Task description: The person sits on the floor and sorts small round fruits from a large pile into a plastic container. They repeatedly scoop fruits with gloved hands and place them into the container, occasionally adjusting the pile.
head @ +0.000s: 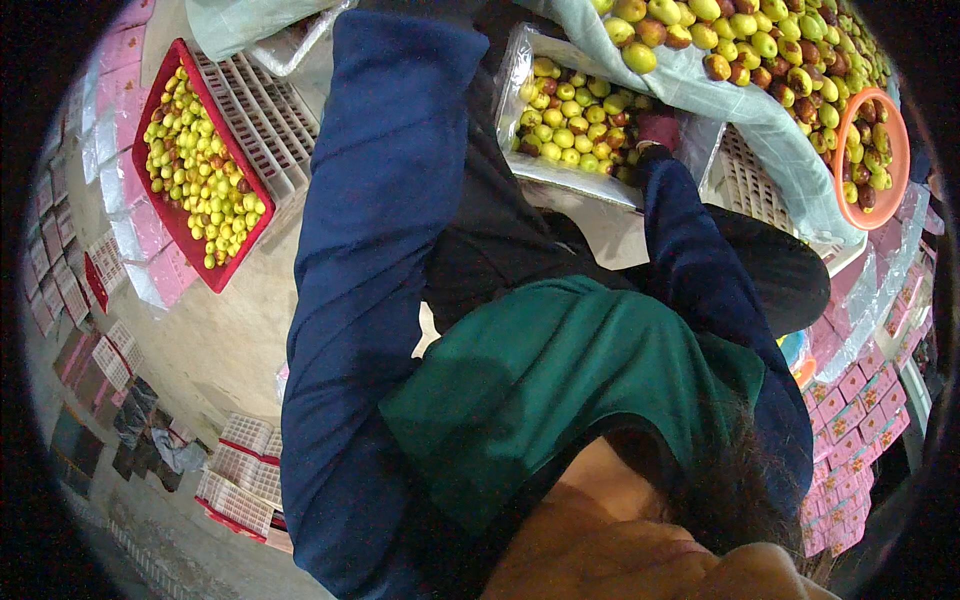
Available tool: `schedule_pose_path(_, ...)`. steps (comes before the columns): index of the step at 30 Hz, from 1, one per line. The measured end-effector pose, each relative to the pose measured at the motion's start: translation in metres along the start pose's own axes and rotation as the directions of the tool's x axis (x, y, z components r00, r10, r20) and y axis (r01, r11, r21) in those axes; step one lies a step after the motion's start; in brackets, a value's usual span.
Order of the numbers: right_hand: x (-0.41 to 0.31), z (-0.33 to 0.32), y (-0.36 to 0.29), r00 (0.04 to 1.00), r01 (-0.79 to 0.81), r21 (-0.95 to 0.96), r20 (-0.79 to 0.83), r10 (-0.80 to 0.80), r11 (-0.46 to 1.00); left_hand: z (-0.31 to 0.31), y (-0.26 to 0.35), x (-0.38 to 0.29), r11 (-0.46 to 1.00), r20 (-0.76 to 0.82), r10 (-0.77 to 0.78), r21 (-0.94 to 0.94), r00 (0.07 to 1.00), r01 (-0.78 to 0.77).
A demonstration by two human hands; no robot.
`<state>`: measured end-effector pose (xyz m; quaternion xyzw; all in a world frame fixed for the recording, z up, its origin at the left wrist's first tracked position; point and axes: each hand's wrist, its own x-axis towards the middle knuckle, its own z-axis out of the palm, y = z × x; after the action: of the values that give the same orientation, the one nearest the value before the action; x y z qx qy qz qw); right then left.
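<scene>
My right hand, in a maroon glove, reaches into the right side of an open box lined with clear plastic. Yellow-green and brown jujubes fill the box, and the hand is at their edge. Its fingers are largely hidden, so a grip cannot be made out. My left hand is out of view; only the blue sleeve shows, stretching to the top. Beyond the box, a large heap of jujubes rests on a pale green cloth.
A red-rimmed crate of smaller jujubes stands at left. An orange basin with jujubes sits at right, by the cloth. White plastic crates support the cloth. Pink printed cartons are stacked at lower right. More crates lie at lower left.
</scene>
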<state>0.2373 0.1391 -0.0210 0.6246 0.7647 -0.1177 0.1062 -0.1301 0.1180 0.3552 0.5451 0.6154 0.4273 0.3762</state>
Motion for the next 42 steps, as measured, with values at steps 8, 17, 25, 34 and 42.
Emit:
schedule_pose_path(8,-0.025,-0.055,-0.011,0.981,0.191,0.025,0.027,-0.192,0.981,0.003,0.006,-0.002,0.988,-0.013,-0.011,-0.151,1.000,0.009)
schedule_pose_path(17,-0.103,-0.250,-0.056,0.829,0.532,0.409,-0.432,-0.357,0.741,0.004,0.017,-0.011,1.000,-0.082,-0.020,-0.021,0.996,0.018)
schedule_pose_path(25,-0.014,-0.309,-0.056,0.944,0.075,0.056,-0.325,-0.053,0.996,0.003,0.015,-0.020,0.983,-0.019,0.109,-0.146,0.994,-0.110)
schedule_pose_path(34,0.023,-0.320,-0.055,0.943,0.237,-0.213,-0.185,-0.277,0.948,0.001,0.007,-0.019,1.000,-0.059,-0.007,-0.013,0.998,0.006)
schedule_pose_path(42,0.027,-0.336,-0.057,0.956,0.259,-0.291,-0.059,-0.288,0.921,0.057,0.015,-0.015,0.956,-0.242,0.168,0.277,0.956,-0.098)
